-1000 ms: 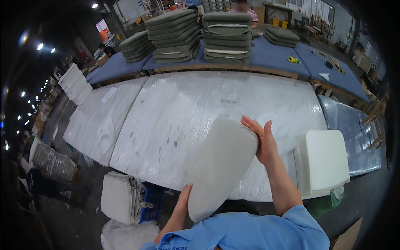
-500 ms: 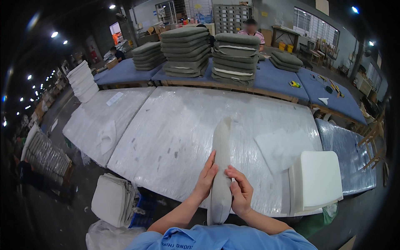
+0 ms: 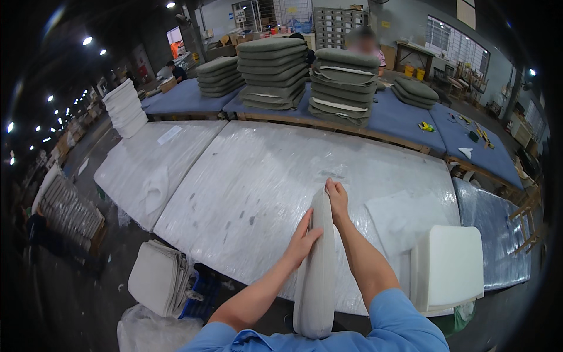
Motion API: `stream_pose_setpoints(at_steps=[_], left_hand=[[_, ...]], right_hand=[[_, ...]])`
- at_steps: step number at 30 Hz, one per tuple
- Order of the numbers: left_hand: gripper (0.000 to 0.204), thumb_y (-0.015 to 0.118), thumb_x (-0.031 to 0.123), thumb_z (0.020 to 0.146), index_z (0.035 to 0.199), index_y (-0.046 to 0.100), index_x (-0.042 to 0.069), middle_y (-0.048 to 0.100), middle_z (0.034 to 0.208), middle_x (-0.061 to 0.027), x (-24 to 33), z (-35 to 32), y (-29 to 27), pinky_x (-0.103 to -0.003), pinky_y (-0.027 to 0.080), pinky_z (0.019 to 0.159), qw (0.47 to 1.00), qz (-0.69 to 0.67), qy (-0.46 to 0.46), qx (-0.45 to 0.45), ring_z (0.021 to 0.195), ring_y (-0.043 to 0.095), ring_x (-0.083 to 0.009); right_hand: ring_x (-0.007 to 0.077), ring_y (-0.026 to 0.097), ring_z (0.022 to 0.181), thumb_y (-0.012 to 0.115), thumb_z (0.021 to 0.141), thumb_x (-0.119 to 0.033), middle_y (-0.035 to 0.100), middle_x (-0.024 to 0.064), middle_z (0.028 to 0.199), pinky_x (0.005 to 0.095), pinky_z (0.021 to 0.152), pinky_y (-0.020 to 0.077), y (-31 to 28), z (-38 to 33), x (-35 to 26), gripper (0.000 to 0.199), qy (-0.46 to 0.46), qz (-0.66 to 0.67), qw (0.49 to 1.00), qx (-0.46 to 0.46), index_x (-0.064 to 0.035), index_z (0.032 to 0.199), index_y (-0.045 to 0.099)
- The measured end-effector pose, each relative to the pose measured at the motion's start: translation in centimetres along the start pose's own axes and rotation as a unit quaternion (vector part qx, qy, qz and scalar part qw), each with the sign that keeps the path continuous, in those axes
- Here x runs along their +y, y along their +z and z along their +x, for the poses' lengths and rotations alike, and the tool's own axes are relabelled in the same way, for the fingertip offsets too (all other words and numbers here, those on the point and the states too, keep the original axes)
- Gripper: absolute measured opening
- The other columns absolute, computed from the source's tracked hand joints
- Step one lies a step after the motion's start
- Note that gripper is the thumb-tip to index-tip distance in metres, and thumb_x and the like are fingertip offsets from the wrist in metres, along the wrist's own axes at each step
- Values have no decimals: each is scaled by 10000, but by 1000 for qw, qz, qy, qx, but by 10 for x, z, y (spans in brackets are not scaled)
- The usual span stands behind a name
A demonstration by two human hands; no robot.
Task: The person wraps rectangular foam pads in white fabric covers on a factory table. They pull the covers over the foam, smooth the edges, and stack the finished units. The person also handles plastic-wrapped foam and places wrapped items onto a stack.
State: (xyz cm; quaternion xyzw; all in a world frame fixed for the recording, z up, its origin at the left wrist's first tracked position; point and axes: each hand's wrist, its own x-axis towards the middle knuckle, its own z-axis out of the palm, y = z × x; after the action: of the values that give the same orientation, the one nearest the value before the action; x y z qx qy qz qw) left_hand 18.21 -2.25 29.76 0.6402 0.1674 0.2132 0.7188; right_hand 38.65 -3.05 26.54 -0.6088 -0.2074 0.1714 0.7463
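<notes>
Grey cushion (image 3: 315, 276) held on edge above plastic-covered worktop (image 3: 246, 176).
Long axis pointing away from body; left hand (image 3: 304, 239) pressing its left face, right hand (image 3: 336, 198) gripping far end.

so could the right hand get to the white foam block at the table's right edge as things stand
Probably yes: the white foam block lies just right of the right hand, nothing between them, but that hand is holding the grey cushion.

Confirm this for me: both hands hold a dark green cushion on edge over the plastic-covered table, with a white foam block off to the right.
Not quite. The head view shows that the cushion is light grey; the dark green ones sit stacked at the back. The rest holds: left hand and right hand hold it on edge over the plastic-covered table, white foam block at right.
</notes>
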Motion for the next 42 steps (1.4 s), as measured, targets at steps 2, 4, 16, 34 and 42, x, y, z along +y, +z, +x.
stream_pose_setpoints(at_steps=[2, 4, 16, 34, 42], left_hand=[[809, 619, 338, 980, 1627, 232, 42, 394, 1576, -153, -5, 28, -21, -334, 349, 1135, 999, 28, -12, 31, 1348, 454, -239], [837, 638, 422, 982, 1610, 263, 16, 438, 1541, -172, 5, 55, -37, -335, 374, 1118, 998, 27, -42, 44, 1328, 483, -237], [451, 625, 480, 967, 1013, 622, 31, 645, 939, -72, 10, 86, -45, -307, 499, 761, 986, 104, -125, 20, 844, 596, -142], [850, 454, 659, 1007, 1596, 317, 61, 303, 1628, -271, -170, -221, -40, -543, 295, 1192, 739, -268, -616, 55, 1525, 279, -372], [808, 497, 659, 990, 1532, 434, 62, 356, 1598, -262, -182, -247, -50, -588, 296, 1172, 781, -435, -447, -36, 1489, 325, -387]], right_hand=[[134, 550, 814, 623, 1012, -418, 633, 15, 846, 320, 754, 458, 21, -7, 1, 414, -6, -12, 1000, -25, -21, 899, 645], [125, 526, 753, 616, 1011, -433, 614, 14, 779, 329, 698, 441, 42, -15, -2, 462, -2, -3, 1000, -14, -19, 807, 612], [253, 519, 561, 654, 931, -386, 592, 163, 610, 425, 620, 448, 58, 13, -12, 494, -24, -236, 970, 56, 31, 670, 602], [362, 349, 1471, 756, 854, -330, 392, 209, 1564, 456, 1175, 330, -30, -173, -109, 860, 87, -61, 969, -224, -87, 1575, 356], [279, 554, 1252, 685, 793, -76, 480, 185, 1485, 355, 1044, 465, 24, -147, -127, 863, 98, -90, 967, -219, -73, 1583, 337]])
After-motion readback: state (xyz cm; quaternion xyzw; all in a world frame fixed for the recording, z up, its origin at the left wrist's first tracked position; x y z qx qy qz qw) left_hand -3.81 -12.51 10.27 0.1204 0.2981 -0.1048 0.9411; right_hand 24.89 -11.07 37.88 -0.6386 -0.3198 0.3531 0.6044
